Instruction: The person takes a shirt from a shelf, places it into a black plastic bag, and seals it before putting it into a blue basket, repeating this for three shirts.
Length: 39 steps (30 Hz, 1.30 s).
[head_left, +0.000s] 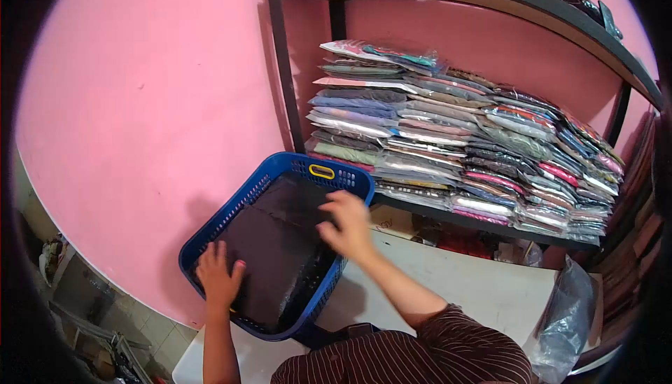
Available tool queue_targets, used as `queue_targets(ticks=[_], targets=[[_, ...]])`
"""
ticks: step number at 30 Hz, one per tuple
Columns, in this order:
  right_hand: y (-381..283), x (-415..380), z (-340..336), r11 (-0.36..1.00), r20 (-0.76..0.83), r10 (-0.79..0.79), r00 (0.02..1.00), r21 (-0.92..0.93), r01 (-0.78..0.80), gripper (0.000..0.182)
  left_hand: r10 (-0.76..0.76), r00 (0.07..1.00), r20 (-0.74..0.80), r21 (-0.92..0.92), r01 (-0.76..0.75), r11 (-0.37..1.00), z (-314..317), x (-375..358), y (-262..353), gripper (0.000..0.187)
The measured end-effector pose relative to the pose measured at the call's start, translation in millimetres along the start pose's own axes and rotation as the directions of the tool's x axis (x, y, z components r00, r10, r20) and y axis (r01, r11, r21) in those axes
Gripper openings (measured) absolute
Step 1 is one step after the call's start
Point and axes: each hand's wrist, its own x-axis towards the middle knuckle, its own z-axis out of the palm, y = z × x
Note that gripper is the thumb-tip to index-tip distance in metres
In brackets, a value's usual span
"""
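Observation:
A blue plastic laundry basket (297, 167) with a yellow-trimmed handle hole stands in front of me. Inside it lies a dark folded cloth item (266, 240), with a shiny black plastic-looking surface along its right side. My left hand (218, 272) rests at the near left of the basket, fingers spread over the dark cloth and the rim. Over the basket's right side hovers my right hand (348, 226), slightly blurred, its fingers apart and nothing between them.
A white table (399, 282) bears the basket. Behind it, a black-framed shelf (283, 69) holds several stacks of plastic-wrapped folded clothes (434, 125). A clear plastic bag (565, 321) sits at the right. The pink wall (154, 104) rises close on the left.

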Motion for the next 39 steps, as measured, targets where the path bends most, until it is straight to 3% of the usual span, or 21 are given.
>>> queue_targets(ticks=[1, 2, 3, 4, 6, 7, 9, 10, 12, 13, 15, 17, 19, 24, 31, 33, 34, 36, 37, 38, 39], targets=[[40.2, -11.4, -15.1, 0.998, -0.046, 0.048, 0.998, -0.05, -0.05, 0.034, 0.009, 1.0, 0.003, -0.004, -0.009, 1.0, 4.4, -3.7, 5.4, 0.073], [81.7, -33.6, -31.1, 0.972, -0.005, 0.183, 0.983, -0.15, -0.182, 0.042, 0.003, 0.986, 0.169, -0.036, 0.004, 0.999, 8.9, -8.7, 10.9, 0.077], [99.1, -58.0, -50.6, 0.854, 0.006, 0.374, 0.927, -0.392, -0.342, 0.054, 0.005, 0.943, 0.333, -0.062, 0.017, 0.998, 11.1, -10.7, 14.1, 0.082], [115.3, -87.3, -65.5, 0.766, -0.032, 0.485, 0.874, -0.467, -0.442, 0.071, -0.033, 0.919, 0.393, -0.074, 0.068, 0.995, 4.9, -7.7, 15.3, 0.087], [124.2, -135.6, -96.5, 0.716, -0.007, 0.551, 0.834, -0.51, -0.477, 0.101, -0.022, 0.924, 0.381, -0.068, 0.052, 0.996, 7.5, -7.8, 13.2, 0.088], [118.8, -152.1, -106.3, 0.707, -0.018, 0.548, 0.836, -0.524, -0.475, 0.101, -0.03, 0.931, 0.365, -0.053, 0.053, 0.997, 11.3, -8.2, 12.5, 0.088], [105.5, -183.1, -124.3, 0.521, 0.097, 0.807, 0.582, -0.581, -0.626, 0.111, 0.008, 0.939, 0.345, -0.096, 0.027, 0.995, 13.7, -7.6, 13.1, 0.087], [103.8, -196.8, -129.2, 0.506, 0.088, 0.815, 0.572, -0.588, -0.631, 0.111, 0.004, 0.952, 0.306, -0.055, 0.014, 0.998, 11.1, -7.7, 15.3, 0.086], [102.0, -230.3, -133.8, 0.387, 0.147, 0.903, 0.402, -0.684, -0.618, 0.117, 0.04, 0.974, 0.223, -0.012, -0.039, 0.999, 11.3, -9.1, 16.6, 0.084], [100.4, -241.6, -136.8, 0.368, 0.143, 0.914, 0.379, -0.684, -0.63, 0.117, 0.054, 0.968, 0.244, -0.005, -0.054, 0.999, 6.3, -9.1, 26.2, 0.084], [97.0, -262.0, -140.8, 0.389, 0.229, 0.916, 0.33, -0.707, -0.59, 0.118, 0.15, 0.947, 0.285, -0.124, -0.118, 0.985, -7.7, -13.0, 53.0, 0.082], [97.6, -278.7, -142.0, 0.373, 0.243, 0.925, 0.291, -0.719, -0.586, 0.118, 0.213, 0.9, 0.381, -0.177, -0.155, 0.972, -12.5, -21.8, 80.2, 0.088], [105.6, -289.1, -141.5, 0.345, 0.305, 0.938, 0.165, -0.769, -0.538, 0.116, 0.161, 0.79, 0.591, -0.028, -0.179, 0.983, -2.6, -27.4, 99.3, 0.098], [109.8, -322.4, -148.1, 0.396, 0.392, 0.912, 0.124, -0.756, -0.522, 0.107, 0.036, 0.808, 0.588, 0.172, -0.169, 0.971, 8.0, -29.7, 106.2, 0.122], [106.5, -356.9, -220.2, 0.444, 0.462, 0.883, 0.086, -0.76, -0.475, 0.102, 0.002, 0.819, 0.574, 0.219, -0.155, 0.963, 25.2, -24.0, 91.0, 0.124], [107.4, -363.3, -255.0, 0.421, 0.51, 0.86, -0.015, -0.726, -0.544, 0.102, 0.004, 0.81, 0.587, 0.167, -0.125, 0.978, 12.4, -21.7, 93.4, 0.118], [124.6, -391.0, -268.2, 0.569, 0.588, 0.799, 0.124, -0.673, -0.473, 0.094, -0.025, 0.829, 0.559, 0.137, -0.062, 0.989, 0.6, -23.1, 98.5, 0.11], [147.0, -429.5, -303.8, 0.628, 0.631, 0.756, 0.17, -0.629, -0.458, 0.089, -0.051, 0.852, 0.521, 0.095, 0.002, 0.996, -7.4, -31.9, 125.5, 0.101], [151.1, -429.8, -323.0, 0.69, 0.683, 0.699, 0.212, -0.567, -0.45, 0.083, -0.043, 0.967, 0.249, 0.002, 0.044, 0.999, -9.5, -41.3, 144.4, 0.089], [152.4, -433.3, -345.4, 0.693, 0.681, 0.698, 0.221, -0.566, -0.446, 0.083, -0.064, 0.997, -0.044, -0.094, 0.06, 0.994, -11.7, -52.2, 163.7, 0.077], [141.6, -432.1, -370.2, 0.622, 0.631, 0.754, 0.182, -0.596, -0.508, 0.081, -0.064, 0.997, -0.053, -0.092, 0.059, 0.994, -11.7, -64.2, 189.0, 0.077]])
